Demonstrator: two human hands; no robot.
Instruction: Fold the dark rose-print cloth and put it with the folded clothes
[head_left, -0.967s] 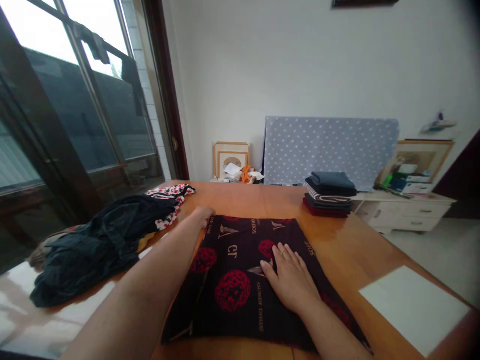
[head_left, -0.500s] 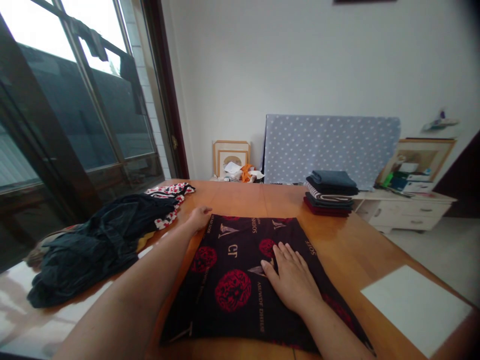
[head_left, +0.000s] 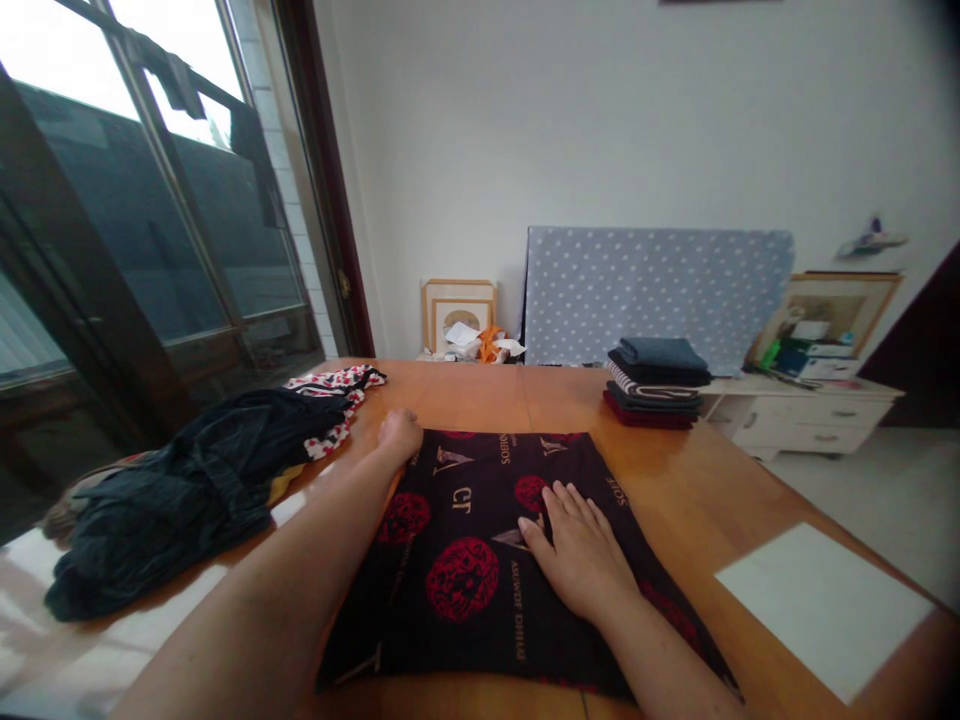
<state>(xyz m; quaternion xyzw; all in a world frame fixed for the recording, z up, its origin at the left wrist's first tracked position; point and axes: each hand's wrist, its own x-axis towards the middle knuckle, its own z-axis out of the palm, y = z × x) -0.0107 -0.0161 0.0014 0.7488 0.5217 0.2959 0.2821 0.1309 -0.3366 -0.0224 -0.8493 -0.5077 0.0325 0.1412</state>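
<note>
A black printed cloth (head_left: 480,520) with red medallions and gold lettering lies spread in a rough rectangle, its near edge wider than its far one. My left hand (head_left: 402,436) is at its far left corner, fingers curled in around the edge; the fingertips are partly hidden. Resting on the right half of the cloth is my right hand (head_left: 581,550), palm down, with the fingers stretched out flat. Whether the cloth is a garment I cannot tell.
On the wooden table (head_left: 480,390), a heap of dark clothes (head_left: 172,490) lies left and a folded stack of clothes (head_left: 656,385) stands at the far right. A white sheet (head_left: 825,605) lies right. Beyond are a dotted blue cloth (head_left: 652,295) and a white cabinet (head_left: 817,420).
My left hand has curled in more closely over the cloth's far left corner. My right hand stays flat in the same spot. The view has shifted slightly.
</note>
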